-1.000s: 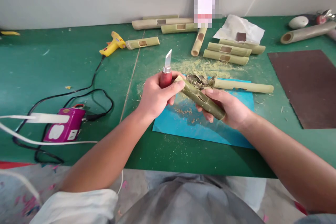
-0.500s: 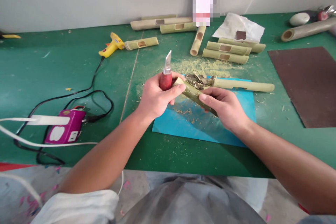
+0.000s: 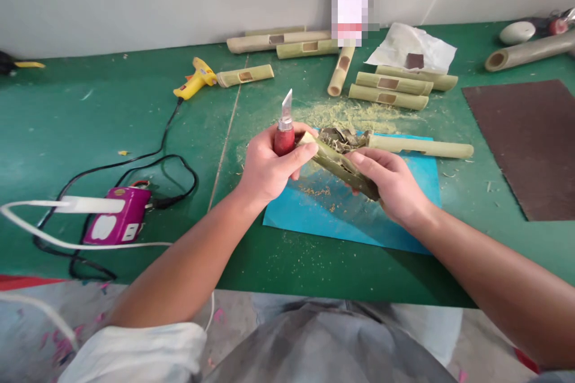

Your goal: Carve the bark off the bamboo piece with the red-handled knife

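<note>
Two hands work over the blue mat [image 3: 314, 215]: left hand [image 3: 269, 164] grips a red-handled knife [image 3: 284, 131], right hand [image 3: 390, 185] clasps a half-trimmed bamboo piece [image 3: 336, 161], finished ones at twelve o'clock.

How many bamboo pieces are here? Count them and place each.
11 bamboo pieces: three by the wall, one beside the glue gun, one angled mid-table, three by the paper, one on the blue mat, one in the right hand, one far right. More may hide.

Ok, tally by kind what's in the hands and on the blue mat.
Knife: 1, in the left hand.
Bamboo pieces: 2, the held piece in the right hand, the lying piece on the blue mat.
Shavings pile: 1.
Total: 4.
</note>
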`<state>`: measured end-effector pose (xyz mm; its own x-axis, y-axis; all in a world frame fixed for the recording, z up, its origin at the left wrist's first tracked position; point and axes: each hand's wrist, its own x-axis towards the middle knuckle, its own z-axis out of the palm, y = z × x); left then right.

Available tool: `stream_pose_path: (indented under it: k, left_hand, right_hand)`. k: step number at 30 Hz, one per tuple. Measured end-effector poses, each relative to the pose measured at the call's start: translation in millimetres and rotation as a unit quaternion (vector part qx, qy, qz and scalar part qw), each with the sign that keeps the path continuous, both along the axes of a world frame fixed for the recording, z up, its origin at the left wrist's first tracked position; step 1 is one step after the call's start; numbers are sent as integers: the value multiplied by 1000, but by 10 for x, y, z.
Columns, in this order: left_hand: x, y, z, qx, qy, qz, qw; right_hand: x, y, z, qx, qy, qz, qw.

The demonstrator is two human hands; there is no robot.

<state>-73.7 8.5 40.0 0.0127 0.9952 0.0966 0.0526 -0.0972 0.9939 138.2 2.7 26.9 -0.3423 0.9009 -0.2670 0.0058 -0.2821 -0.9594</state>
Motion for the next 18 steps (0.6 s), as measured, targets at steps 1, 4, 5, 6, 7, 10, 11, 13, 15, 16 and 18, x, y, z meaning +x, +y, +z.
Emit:
stream_pose_path:
  k: [1,4,5,6,7,10,11,13,15,16,18]
  left_hand:
    - [0,2,-11,3,0,4,1000]
    - [-4,11,-34,-5,23,14,1000]
    - [-9,13,-39,-9,43,23,999]
    - [-15,15,-43,-9,71,34,997]
    - [-23,16,-46,-1,101,48,994]
    - [-52,19,-50,55,175,97,978]
    - [-61,21,-48,74,188,107,973]
    - [-75,27,-40,91,204,107,969]
    - [-81,35,-32,73,212,74,972]
    - [-81,40,-29,55,209,54,975]
    - [-82,56,-30,11,184,33,982]
  right_hand:
    - [15,5,1,12,-9,10,1000]
    - [42,13,-15,72,-65,20,995]
    - [45,16,-23,90,-85,16,992]
    - [47,19,-33,103,-101,11,990]
    - [48,24,-44,113,-115,6,987]
    - [54,44,-85,174,-173,-2,969]
    - [57,48,-102,203,-192,-1,960]
    - [60,50,-134,255,-209,11,944]
    - [61,42,-153,281,-200,20,938]
    - [61,36,-153,279,-189,20,941]
    - [66,28,-137,245,-154,10,957]
